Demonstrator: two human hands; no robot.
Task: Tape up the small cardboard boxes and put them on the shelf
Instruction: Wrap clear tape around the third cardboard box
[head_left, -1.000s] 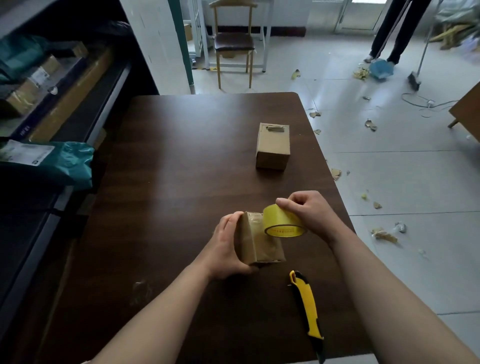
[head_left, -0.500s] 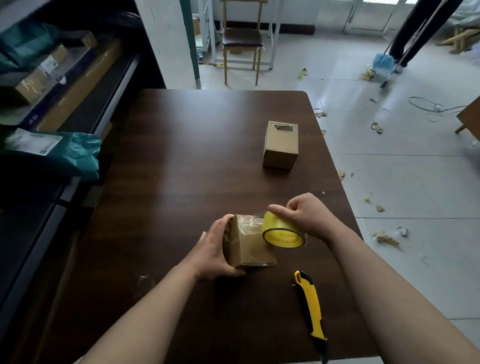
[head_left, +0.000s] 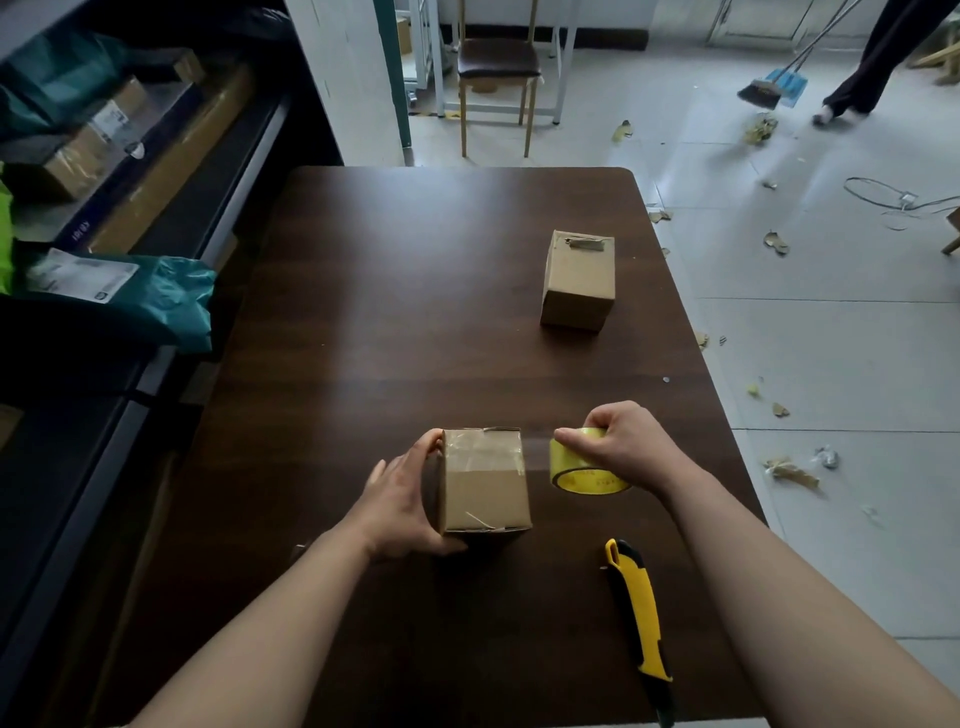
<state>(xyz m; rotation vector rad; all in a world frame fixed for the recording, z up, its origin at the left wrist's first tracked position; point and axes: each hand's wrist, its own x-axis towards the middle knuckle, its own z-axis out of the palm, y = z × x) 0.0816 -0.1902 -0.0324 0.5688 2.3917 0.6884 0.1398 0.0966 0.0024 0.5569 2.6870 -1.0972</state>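
A small cardboard box (head_left: 485, 491) stands on the dark wooden table (head_left: 415, 322) near its front. Clear tape covers the box's upper part. My left hand (head_left: 410, 501) holds the box's left side, thumb at the top corner. My right hand (head_left: 623, 444) grips a yellow tape roll (head_left: 582, 470) just right of the box. A clear strip runs from the roll to the box. A second small cardboard box (head_left: 577, 280) stands further back on the right. The shelf (head_left: 171, 171) runs along the left.
A yellow and black utility knife (head_left: 639, 621) lies on the table near my right forearm. Parcels and a teal mail bag (head_left: 130, 296) fill the shelf. A chair (head_left: 496, 67) stands beyond the table. A person (head_left: 872, 57) sweeps the littered floor at the far right.
My right hand has drawn the tape roll away from the box to the right, stretching out a strip. The box now stands with its taped face toward me.
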